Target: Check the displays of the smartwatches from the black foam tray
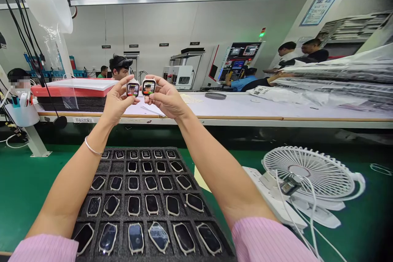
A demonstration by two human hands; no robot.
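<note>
My left hand (118, 104) pinches a small square smartwatch body (133, 89) between thumb and fingers, its lit screen facing me. My right hand (167, 98) grips a second lit smartwatch body (149, 87) the same way, and the two devices sit side by side, apart. Both hands are raised above a black foam tray (123, 152) below my forearms. Its compartments hold several dark, pale-rimmed watch bodies with unlit screens.
A white desk fan (307, 172) and a white power strip (270, 194) with cables lie on the green floor to the right. Beyond stands a long white workbench (233, 108) with plastic-wrapped sheets. Several co-workers and test machines are farther back.
</note>
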